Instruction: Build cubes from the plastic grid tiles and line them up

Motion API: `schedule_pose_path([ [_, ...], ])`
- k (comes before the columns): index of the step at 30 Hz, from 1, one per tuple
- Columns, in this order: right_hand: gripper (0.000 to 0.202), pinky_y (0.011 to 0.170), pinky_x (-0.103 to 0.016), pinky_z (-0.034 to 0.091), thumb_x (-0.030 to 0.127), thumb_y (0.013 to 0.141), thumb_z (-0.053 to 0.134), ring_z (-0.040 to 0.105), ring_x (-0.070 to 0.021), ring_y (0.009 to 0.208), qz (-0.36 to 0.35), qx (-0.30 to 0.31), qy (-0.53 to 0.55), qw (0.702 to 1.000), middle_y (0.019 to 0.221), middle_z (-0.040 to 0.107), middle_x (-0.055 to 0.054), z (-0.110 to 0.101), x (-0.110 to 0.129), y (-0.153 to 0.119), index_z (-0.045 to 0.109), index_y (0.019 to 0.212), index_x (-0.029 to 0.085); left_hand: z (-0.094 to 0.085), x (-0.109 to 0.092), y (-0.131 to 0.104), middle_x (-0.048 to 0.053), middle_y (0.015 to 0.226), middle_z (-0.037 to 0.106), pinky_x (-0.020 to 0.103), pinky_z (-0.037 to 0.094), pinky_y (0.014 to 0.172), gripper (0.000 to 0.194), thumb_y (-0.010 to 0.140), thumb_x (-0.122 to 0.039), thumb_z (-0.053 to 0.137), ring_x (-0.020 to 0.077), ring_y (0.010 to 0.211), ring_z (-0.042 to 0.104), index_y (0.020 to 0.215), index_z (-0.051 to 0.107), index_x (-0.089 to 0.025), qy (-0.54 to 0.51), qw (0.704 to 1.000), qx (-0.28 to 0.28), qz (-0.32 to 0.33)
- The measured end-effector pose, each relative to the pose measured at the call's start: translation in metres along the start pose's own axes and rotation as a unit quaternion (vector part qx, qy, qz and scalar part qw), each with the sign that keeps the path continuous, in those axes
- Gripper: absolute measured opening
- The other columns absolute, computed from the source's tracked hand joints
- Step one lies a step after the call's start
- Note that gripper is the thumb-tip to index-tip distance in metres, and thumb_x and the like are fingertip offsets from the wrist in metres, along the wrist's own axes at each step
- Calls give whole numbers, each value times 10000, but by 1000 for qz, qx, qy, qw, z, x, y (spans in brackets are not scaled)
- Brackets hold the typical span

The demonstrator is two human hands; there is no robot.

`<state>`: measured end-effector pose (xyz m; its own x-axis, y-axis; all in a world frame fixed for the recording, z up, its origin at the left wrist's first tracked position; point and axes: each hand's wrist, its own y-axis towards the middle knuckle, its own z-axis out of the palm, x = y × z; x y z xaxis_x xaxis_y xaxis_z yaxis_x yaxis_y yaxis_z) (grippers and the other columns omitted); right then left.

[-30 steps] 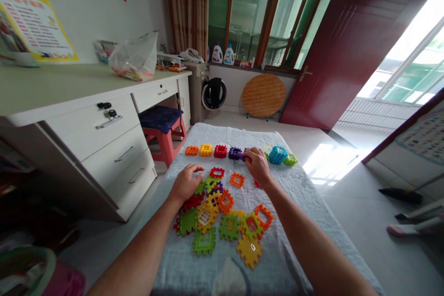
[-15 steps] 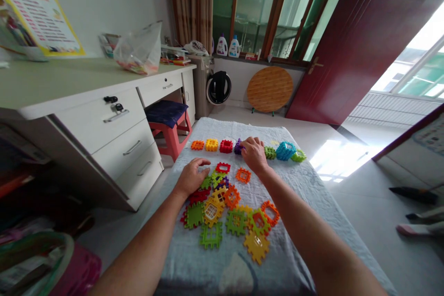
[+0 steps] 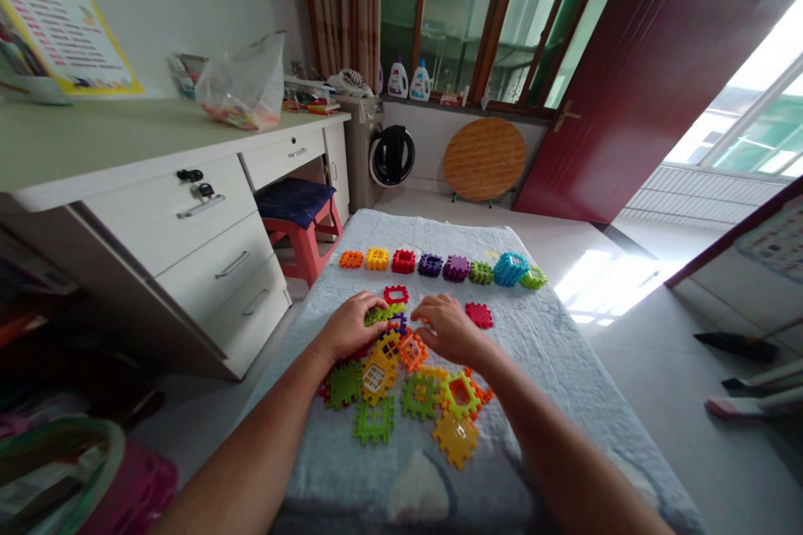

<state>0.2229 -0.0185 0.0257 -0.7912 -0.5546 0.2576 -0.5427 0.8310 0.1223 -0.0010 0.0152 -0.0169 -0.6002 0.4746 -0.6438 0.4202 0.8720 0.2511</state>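
Observation:
My left hand [image 3: 352, 328] pinches a green toothed plastic tile [image 3: 384, 314] at the far left of a loose heap. My right hand [image 3: 450, 331] hovers with fingers apart and curved over the heap's right side, partly covering an orange tile. Between the hands lie a dark purple tile [image 3: 397, 323] and an orange window tile [image 3: 412, 350]. Just beyond them is a red frame tile [image 3: 396, 294]. Nearer to me are yellow tiles [image 3: 378, 376], green tiles [image 3: 375, 420] and a yellow-green frame [image 3: 460, 394]. A red tile [image 3: 479, 315] lies right of my right hand.
Along the far side of the cloth-covered table [image 3: 565, 401] runs a row of block stacks sorted by colour, among them yellow [image 3: 377, 259], purple [image 3: 456, 267] and blue [image 3: 510, 268]. A stool [image 3: 301, 221] and a white desk [image 3: 207, 242] stand to the left.
My right hand has left the purple stack in the row and come back toward the heap. My left hand has moved right onto the green tile. A red tile now shows on the right.

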Motion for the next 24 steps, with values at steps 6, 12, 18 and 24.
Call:
schedule_pose_path([
  [6,115,835,-307,347,195,735,614,485,-183,924,-63,11,70,996,952,576,-30,11,10,-4,662,836,219,2,3,0,38,962,629,336,467,876,233,706,-244,602,205,916,594,934,639,-216,12,999,-28,-17],
  [12,125,789,-300,353,109,712,565,486,-181,881,-3,11,31,999,862,577,-40,17,-7,-9,651,746,192,3,4,2,43,952,624,337,473,857,215,692,-230,602,206,904,596,904,630,-206,26,997,-65,-30],
  [18,316,831,-336,330,305,773,629,470,-210,948,15,-41,50,998,1001,610,-60,25,4,6,601,1069,200,2,7,3,50,953,623,345,469,877,181,724,-235,559,213,928,594,887,629,-200,54,993,-97,-38],
  [24,373,808,-329,320,301,696,667,432,-220,951,65,-51,32,996,983,562,-52,32,-2,7,581,1048,211,0,4,3,50,977,619,346,459,912,180,735,-237,553,211,961,593,897,624,-202,47,993,-99,-33],
])
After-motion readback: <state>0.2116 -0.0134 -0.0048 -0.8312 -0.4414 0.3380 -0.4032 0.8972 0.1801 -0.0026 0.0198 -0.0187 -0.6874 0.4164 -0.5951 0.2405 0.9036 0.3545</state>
